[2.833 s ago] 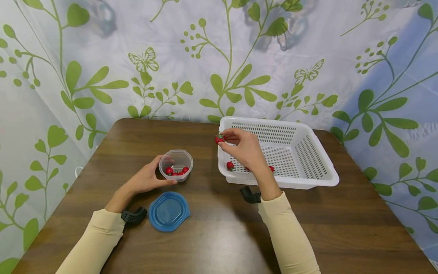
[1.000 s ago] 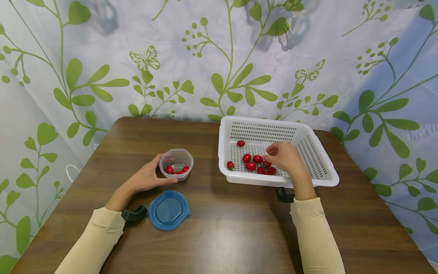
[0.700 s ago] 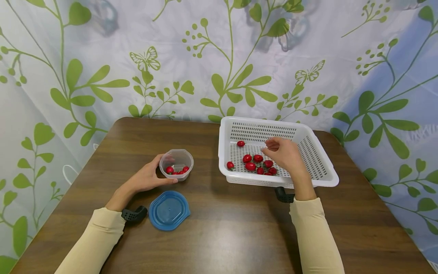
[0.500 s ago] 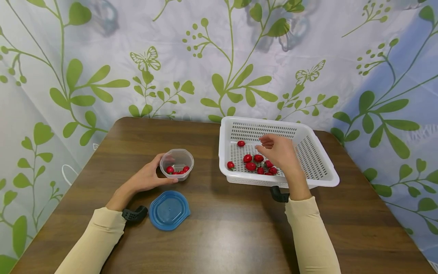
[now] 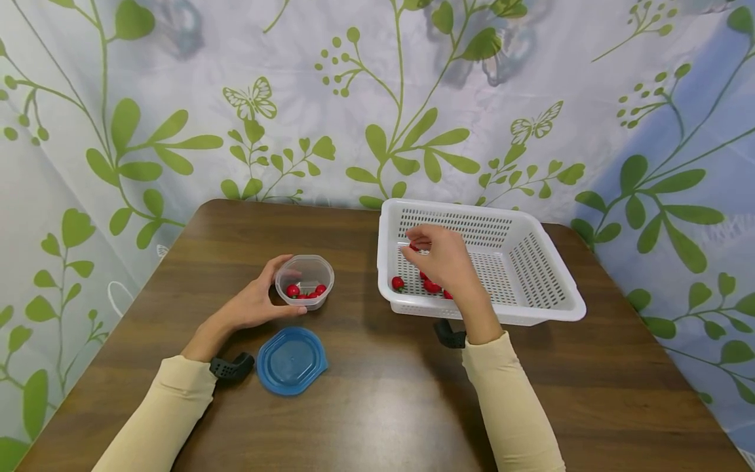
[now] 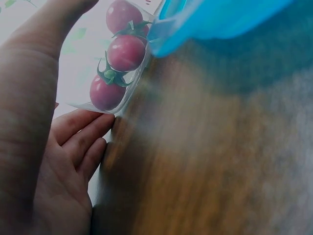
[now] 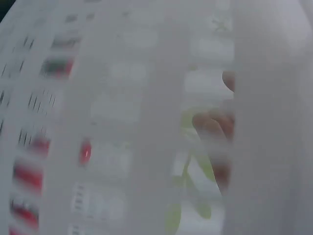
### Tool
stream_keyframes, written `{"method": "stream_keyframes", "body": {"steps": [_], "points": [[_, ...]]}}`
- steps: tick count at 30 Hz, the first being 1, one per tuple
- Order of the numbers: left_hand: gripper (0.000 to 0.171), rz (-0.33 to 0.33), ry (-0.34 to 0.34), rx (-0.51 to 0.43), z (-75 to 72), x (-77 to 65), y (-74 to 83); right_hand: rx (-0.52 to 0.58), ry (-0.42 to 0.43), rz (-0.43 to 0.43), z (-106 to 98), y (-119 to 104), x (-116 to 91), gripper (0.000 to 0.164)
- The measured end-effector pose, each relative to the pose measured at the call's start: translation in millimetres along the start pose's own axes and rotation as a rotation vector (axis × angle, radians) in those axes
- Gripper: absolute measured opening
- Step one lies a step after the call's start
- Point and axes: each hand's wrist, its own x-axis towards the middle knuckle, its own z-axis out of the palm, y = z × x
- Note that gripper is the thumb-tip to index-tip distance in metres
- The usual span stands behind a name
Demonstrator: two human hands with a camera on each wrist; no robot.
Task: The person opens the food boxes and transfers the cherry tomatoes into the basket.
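My left hand point(image 5: 253, 303) grips a small clear plastic container point(image 5: 312, 270) at its left side, thumb along the front. Several cherry tomatoes point(image 5: 293, 291) lie in it; the left wrist view shows red tomatoes point(image 6: 126, 52) with green calyxes through its wall. Over the left part of the white plastic basket point(image 5: 489, 311) hovers my right hand point(image 5: 445, 259), fingers bent and apart from the thumb. A cherry tomato point(image 5: 414, 247) shows in that gap, apparently lying in the basket behind. Other basket tomatoes point(image 5: 432, 286) are partly hidden by the hand. The right wrist view is blurred.
A blue lid point(image 5: 291, 360) lies on the brown wooden table point(image 5: 377, 393), just in front of the container. Behind the table hangs a curtain point(image 5: 330, 170) with a green leaf print. A white cable point(image 5: 118, 295) loops beyond the left edge.
Earlier the right hand held a tomato near the basket's left rim, then was among the basket tomatoes. Since then it has lifted and moved left. The left hand stays on the container.
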Motion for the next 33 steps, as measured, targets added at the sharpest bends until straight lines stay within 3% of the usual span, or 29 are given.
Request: {"method": "stream_keyframes", "body": {"steps": [14,33], "points": [[0.112,0.006,-0.005,-0.005,-1.0,0.1,2.9,-0.012,-0.054,-0.142,39,-36,10,0.028],[0.111,-0.006,-0.019,-0.022,-1.7,-1.9,4.2,-0.052,-0.227,-0.245,87,-81,17,0.032]]}}
